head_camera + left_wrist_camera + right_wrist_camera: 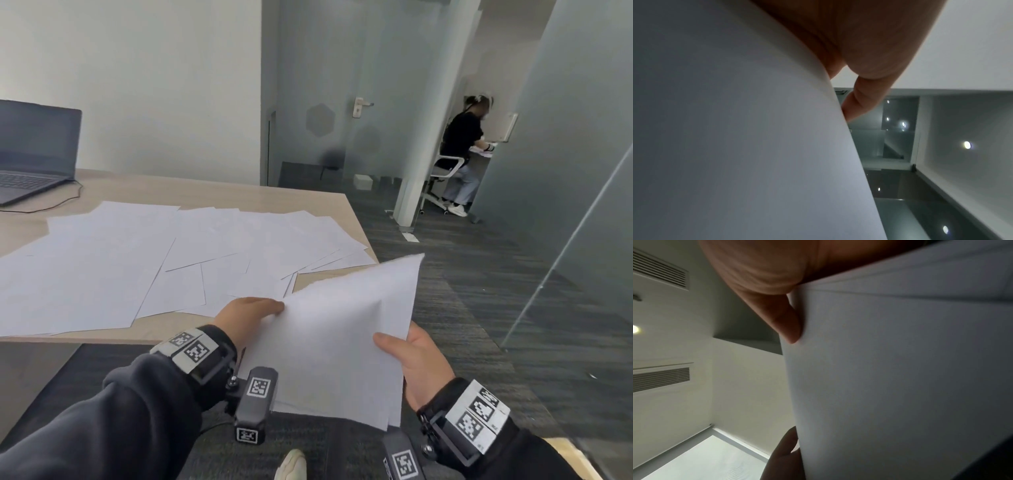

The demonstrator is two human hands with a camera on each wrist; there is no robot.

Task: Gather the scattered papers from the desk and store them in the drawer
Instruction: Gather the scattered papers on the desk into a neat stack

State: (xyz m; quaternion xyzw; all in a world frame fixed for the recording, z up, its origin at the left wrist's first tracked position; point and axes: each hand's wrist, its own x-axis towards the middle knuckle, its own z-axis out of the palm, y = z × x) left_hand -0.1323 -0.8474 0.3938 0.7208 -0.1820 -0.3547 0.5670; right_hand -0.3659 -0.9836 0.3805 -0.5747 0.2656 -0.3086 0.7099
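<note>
I hold a stack of white papers [339, 342] off the desk's near right corner, above the carpet. My left hand [250, 317] grips its left edge and my right hand [411, 356] pinches its right edge, thumb on top. The stack fills the left wrist view [735, 129] and the right wrist view [900, 378], with the left hand's fingers [857, 100] and the right hand's fingers [785, 321] against it. Several loose white sheets [137, 260] lie spread over the wooden desk [212, 192]. No drawer is in view.
A dark laptop [30, 157] stands open at the desk's far left with a cable beside it. Grey carpet [479, 291] stretches to the right. Glass partitions [582, 171] stand at the right. A person [462, 150] sits on a white chair beyond a pillar.
</note>
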